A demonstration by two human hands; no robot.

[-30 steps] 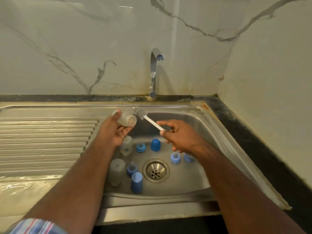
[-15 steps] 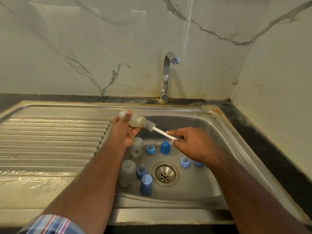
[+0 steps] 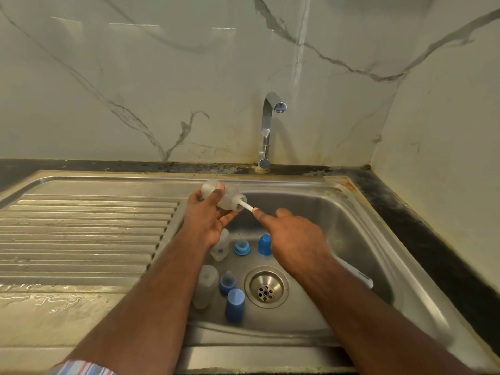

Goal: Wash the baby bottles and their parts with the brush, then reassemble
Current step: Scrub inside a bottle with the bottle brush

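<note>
Fingers of the left hand (image 3: 205, 220) are clamping a clear bottle (image 3: 223, 197) above the sink (image 3: 359, 239); the right hand (image 3: 292, 239) is pinching the brush (image 3: 246, 206), its head sitting inside the bottle.

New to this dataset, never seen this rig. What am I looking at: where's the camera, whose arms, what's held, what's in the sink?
There is no robot here. A person wears one wide-angle camera on the head, looking forward and down, so the two bare arms coming in from the bottom edge are the wearer's own.

The left hand grips a clear baby bottle, tilted on its side over the sink. The right hand holds the white handle of a bottle brush; its bristle head is inside the bottle's mouth.

On the sink floor, around the drain, lie two more clear bottles, blue caps and blue collar rings. The faucet stands behind; no water is seen running. A ribbed drainboard lies to the left.
</note>
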